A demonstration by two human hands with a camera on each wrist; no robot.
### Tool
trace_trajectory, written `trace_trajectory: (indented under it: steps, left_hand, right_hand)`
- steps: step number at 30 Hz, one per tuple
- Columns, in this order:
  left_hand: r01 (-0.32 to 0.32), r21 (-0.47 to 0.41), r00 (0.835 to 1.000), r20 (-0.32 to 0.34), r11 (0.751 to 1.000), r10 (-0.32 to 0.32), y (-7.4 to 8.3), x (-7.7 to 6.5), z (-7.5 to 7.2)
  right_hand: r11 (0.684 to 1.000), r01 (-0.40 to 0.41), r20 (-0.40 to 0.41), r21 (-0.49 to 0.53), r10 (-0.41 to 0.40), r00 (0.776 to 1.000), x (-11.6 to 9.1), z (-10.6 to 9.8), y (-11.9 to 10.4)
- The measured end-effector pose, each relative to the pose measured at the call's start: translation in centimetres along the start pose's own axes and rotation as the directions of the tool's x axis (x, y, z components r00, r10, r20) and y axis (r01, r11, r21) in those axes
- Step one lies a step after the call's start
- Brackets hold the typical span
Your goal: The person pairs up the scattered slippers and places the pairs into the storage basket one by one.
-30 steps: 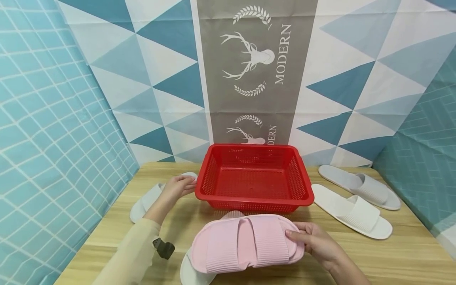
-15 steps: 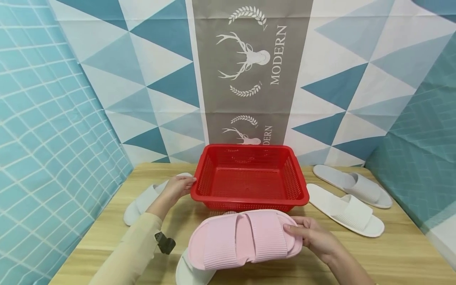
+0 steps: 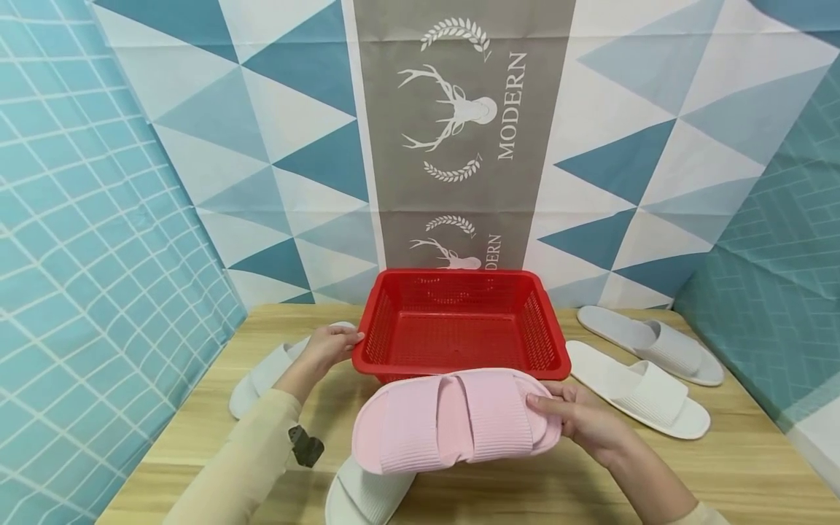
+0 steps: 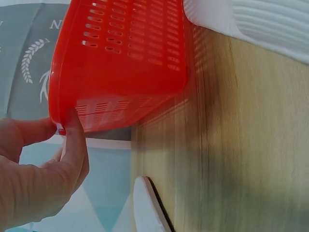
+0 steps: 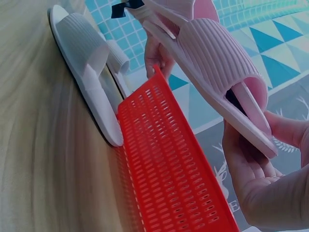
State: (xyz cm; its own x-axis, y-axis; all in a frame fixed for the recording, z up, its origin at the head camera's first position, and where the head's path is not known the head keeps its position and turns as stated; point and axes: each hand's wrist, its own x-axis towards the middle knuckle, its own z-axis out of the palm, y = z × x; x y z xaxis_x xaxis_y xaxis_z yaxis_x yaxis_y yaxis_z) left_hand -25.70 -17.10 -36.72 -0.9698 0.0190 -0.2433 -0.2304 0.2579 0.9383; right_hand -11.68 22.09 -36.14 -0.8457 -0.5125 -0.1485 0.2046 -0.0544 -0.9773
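My left hand (image 3: 327,351) is at the left rim of a red plastic basket (image 3: 462,274) with perforated sides. In the left wrist view the thumb and fingers pinch that rim (image 4: 57,108). Held between the thumb and fingers of my right hand (image 3: 590,423) is a pair of pink slippers (image 3: 502,415) with ribbed straps, nested together. They hang in the air close before the basket, overlapping its front wall in the head view. The right wrist view shows the fingers under the sole (image 5: 200,92) and the thumb at the end. Below the pink pair lies a white slipper (image 3: 370,496), partly hidden.
A pale slipper (image 3: 262,375) lies on the wooden table (image 3: 512,503), left of the basket, partly behind my left arm. To the right lie a white slipper (image 3: 656,397) and a grey slipper (image 3: 676,350). A patterned cloth wall (image 3: 472,146) stands behind the basket.
My right hand has raised the pink slippers a little toward the basket, uncovering more of the white slipper beneath. The left hand stays at the basket's rim.
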Motion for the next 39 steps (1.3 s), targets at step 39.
trace_trajectory:
  steps: [39]
  left_hand:
    - [0.055, -0.041, 0.995, 0.085, 0.998, -0.051, 0.5, 0.2, -0.4]
  right_hand:
    - [0.979, -0.09, -0.285, 0.184, 0.141, 0.948, 3.9, -4.6, -7.6]
